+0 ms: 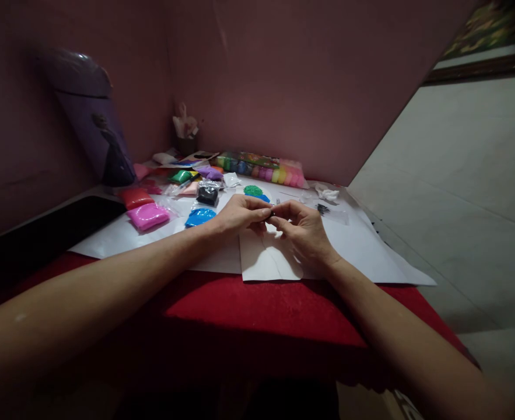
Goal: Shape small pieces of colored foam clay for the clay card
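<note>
Above a white sheet, my left hand and my right hand meet at the fingertips. Both pinch one small dark piece, largely covered by the fingers. Just behind the hands lie a green textured piece and a blue one. Packets of blue clay and black clay sit left of my left hand. Beyond my right hand is a small dark scrap on clear plastic.
Pink and red packets lie at the left. A long pack of coloured clay is against the wall, with a cup to its left. A purple bag stands at the left; white crumpled material lies at the right.
</note>
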`<state>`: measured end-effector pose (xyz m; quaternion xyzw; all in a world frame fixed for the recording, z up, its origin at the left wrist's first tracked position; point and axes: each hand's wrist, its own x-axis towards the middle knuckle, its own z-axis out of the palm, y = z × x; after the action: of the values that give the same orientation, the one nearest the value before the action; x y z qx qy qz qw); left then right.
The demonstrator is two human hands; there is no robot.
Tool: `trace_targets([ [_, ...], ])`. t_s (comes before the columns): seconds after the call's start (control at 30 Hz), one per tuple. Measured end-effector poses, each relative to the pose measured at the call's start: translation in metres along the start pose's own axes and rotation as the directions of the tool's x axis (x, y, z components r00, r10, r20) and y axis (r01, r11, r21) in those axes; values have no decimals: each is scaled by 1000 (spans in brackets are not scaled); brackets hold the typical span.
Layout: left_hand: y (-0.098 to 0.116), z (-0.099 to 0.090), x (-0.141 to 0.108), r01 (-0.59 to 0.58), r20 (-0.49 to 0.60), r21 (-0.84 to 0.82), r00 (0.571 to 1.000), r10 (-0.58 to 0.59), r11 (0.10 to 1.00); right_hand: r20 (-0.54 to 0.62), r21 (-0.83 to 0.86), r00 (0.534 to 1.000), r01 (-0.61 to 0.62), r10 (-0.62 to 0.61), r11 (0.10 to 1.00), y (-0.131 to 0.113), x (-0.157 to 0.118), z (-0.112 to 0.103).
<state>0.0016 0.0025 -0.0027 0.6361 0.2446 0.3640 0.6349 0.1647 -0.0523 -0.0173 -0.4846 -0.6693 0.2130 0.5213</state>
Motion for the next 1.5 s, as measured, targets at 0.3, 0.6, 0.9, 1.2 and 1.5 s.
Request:
trace_targets([
  [0.3,7,7,-2,-42,-50,-50,998,39,998,-9,-66,999,50,-50,997,0,3,-2],
  [0.6,10,8,-5,30,-80,-46,996,-34,999,6,-95,993,119,-119,988,-1,0,-1],
  [0.9,7,6,-4,32,-37,-18,999,-33,999,5,-68,997,73,-72,995,-1,1,-2],
  [1.2,3,4,-4,43,29,-96,999,-40,994,-2,-22,999,44,-44,999,1,2,-3],
  [1.5,4,3,-4,42,25,-104,999,-40,994,-3,25,999,44,-44,999,2,2,-1],
])
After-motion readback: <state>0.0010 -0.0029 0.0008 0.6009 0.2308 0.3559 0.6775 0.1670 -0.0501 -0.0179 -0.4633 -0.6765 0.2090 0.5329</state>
